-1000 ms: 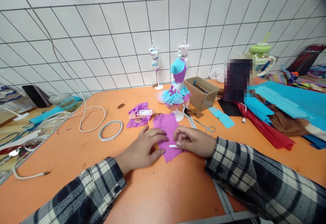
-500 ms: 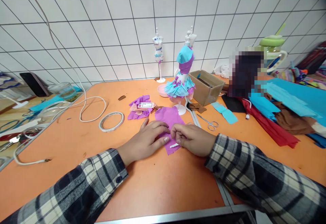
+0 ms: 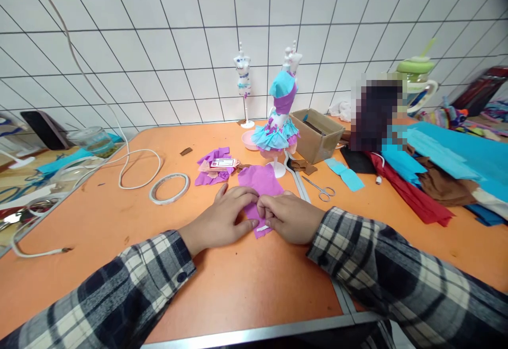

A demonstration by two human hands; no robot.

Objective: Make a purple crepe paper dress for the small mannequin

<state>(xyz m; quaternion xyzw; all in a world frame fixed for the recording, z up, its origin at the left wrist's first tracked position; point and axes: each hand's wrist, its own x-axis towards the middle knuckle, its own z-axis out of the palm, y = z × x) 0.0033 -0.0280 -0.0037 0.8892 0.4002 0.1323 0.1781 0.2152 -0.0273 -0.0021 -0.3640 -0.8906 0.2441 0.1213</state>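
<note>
A purple piece of thin crepe-like fabric or paper (image 3: 262,178) lies on the orange table before me, with a short white strip (image 3: 262,228) near its close edge. My left hand (image 3: 224,215) rests palm down at its left side, fingers spread and the thumb near the strip. On the right side, my right hand (image 3: 291,215) is closed, fingers curled in and thumb pressed down beside the strip. Whatever sits in that pinch is hidden. Just beyond stands a small dress form (image 3: 282,100) in a blue and purple ruffled dress.
Left of my hands lie a tape roll (image 3: 169,188) and a crumpled purple bundle with a labelled packet (image 3: 223,163). Small scissors (image 3: 322,189), blue scraps (image 3: 345,174) and a cardboard box (image 3: 317,137) are to the right. A metal seam (image 3: 299,182) crosses the table.
The whole view has shifted slightly, so things appear a little further left. My right hand has edged left along the purple piece. Both hands stay on it in much the same pose.
</note>
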